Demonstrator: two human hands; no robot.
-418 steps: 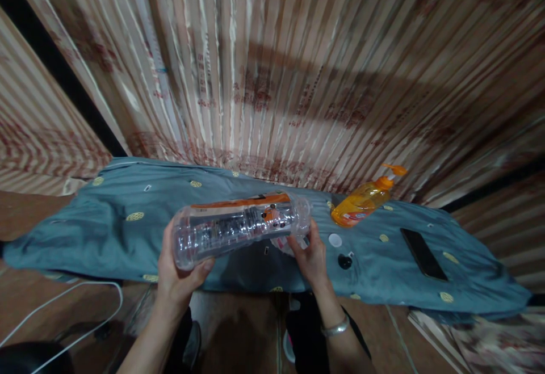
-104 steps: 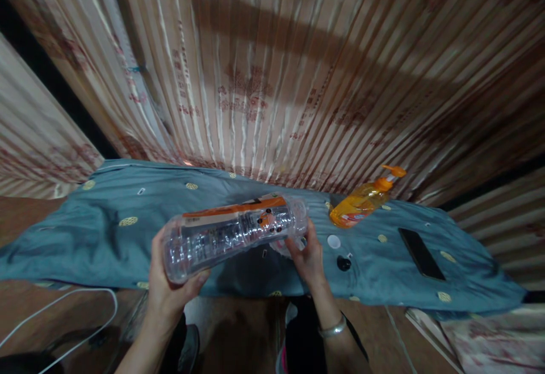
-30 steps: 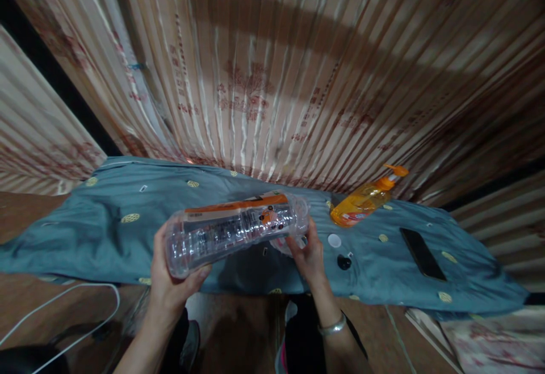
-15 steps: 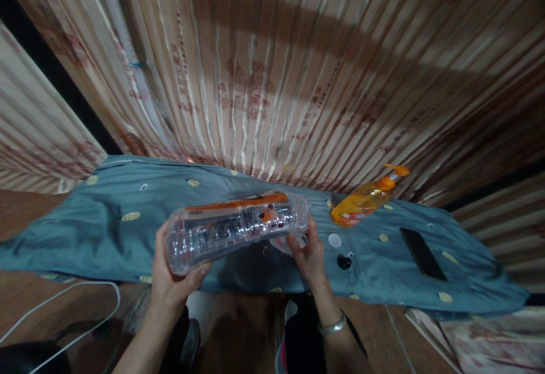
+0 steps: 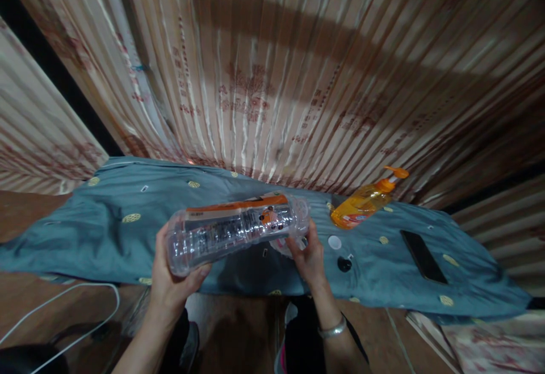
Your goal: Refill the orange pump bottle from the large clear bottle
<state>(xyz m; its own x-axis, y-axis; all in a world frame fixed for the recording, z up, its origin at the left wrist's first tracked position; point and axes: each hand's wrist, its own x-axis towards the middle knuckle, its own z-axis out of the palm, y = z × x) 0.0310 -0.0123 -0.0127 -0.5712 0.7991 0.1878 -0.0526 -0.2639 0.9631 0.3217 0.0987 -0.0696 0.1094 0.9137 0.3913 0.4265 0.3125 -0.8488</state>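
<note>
A clear plastic bottle [image 5: 238, 229] with an orange label lies sideways between my hands, above the teal cloth [image 5: 114, 243]. My left hand [image 5: 172, 283] is wrapped round its wide left end, thumb in front. At the narrower right end, the fingers of my right hand [image 5: 310, 255] close on the bottle, partly hidden behind it. Beneath that end sits a crumpled clear plastic piece [image 5: 286, 246], mostly covered by the bottle and hand. Right of my right hand lie a white disc [image 5: 334, 242] and a small black round object [image 5: 344, 264].
An orange pump bottle [image 5: 360, 206] rests at the back right of the cloth, tilted in view. Farther right is a black phone [image 5: 423, 256]. Pleated patterned curtains [image 5: 255, 96] hang along the back. A white cable [image 5: 76, 286] loops over the floor at left.
The view has shifted very slightly. Both hands keep the same hold on the plastic bottle, and nothing else has visibly moved.
</note>
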